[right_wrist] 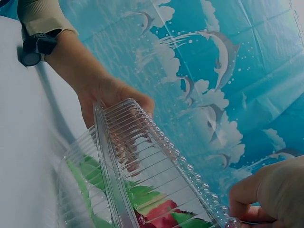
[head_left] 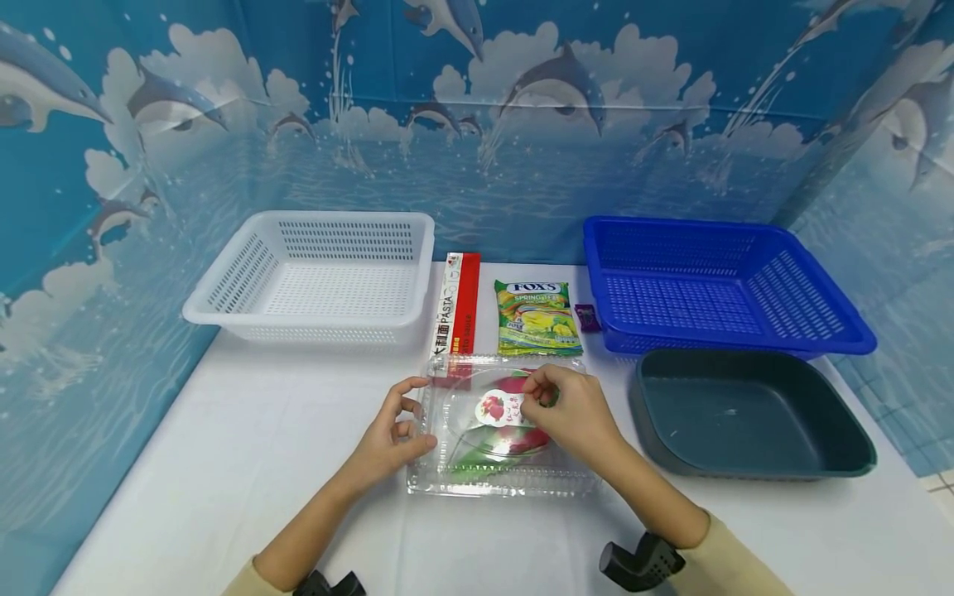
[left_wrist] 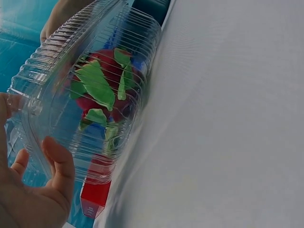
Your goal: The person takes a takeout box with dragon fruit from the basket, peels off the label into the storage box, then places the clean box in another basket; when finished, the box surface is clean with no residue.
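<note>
A clear plastic clamshell box (head_left: 447,430) lies on the table, with a red fruit with green leafy scales (left_wrist: 111,71), like a dragon fruit, inside. A white round-ended sticker (head_left: 498,408) with a red fruit picture is on its lid. My left hand (head_left: 389,430) rests against the box's left side, thumb and forefinger touching it, the other fingers bent. Over the lid, my right hand (head_left: 577,414) has thumb and forefinger pinched at the sticker's right end, which they cover. In the right wrist view my right hand (right_wrist: 280,190) is partly cut off.
Behind the box lie a red and white pasta box (head_left: 464,302), a green Fox's candy bag (head_left: 538,319) and a small purple packet (head_left: 587,318). A white basket (head_left: 328,323) stands back left, a blue basket (head_left: 738,343) back right, a dark green basin (head_left: 753,472) at right.
</note>
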Demonstrator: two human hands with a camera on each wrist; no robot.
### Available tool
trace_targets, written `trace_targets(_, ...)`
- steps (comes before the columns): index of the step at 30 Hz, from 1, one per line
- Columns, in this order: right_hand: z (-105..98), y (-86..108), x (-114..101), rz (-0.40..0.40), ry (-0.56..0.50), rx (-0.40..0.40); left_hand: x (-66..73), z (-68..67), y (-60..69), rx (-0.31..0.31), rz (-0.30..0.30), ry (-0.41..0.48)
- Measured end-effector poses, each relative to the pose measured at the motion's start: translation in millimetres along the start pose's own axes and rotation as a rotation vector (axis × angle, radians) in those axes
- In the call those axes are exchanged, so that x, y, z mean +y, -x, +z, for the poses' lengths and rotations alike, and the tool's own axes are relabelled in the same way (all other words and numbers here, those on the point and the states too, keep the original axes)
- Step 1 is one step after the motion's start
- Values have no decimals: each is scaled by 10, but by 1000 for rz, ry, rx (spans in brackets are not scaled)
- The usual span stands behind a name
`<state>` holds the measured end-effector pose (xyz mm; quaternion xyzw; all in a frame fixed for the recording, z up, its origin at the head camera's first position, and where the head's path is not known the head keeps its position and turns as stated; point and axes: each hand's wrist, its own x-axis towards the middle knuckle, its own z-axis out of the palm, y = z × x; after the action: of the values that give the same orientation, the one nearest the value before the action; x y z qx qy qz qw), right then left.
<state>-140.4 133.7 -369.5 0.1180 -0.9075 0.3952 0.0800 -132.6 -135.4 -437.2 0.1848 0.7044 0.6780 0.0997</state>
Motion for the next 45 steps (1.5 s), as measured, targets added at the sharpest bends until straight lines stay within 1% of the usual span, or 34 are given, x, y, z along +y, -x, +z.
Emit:
trace_targets(7, 17, 22, -2, -47, 20, 54, -18, 12, -8, 2, -1, 7)
trace_targets(11, 10, 37, -8, -63, -7, 90, -19, 14, -11, -2, 3, 16)
trace_targets(13, 13, 47, -7, -66, -59, 110, -12, 16, -10, -5, 7, 21)
trace_targets(19, 13, 53, 9, -85, -315, 196, -8, 14, -4, 1, 11, 8)
trace_targets(22, -29, 47, 22, -45, -363, 196, -13, 12, -2, 3, 13, 2)
trace_targets(25, -100, 46, 40, 4, -365, 170, -11, 12, -2, 2, 12, 1)
trace_targets(29, -217, 58, 74, 28, -339, 161, -9, 12, -6, 2, -2, 0)
trace_targets(33, -317, 75, 131, 41, -315, 176, -6, 12, -5, 9, -19, -2)
trace_targets(41, -470, 122, 301, 68, -316, 218, -1, 11, -3, 4, 0, -2)
trace_targets(45, -543, 149, 361, 81, -315, 230, 6, 10, 2, 4, -3, 3)
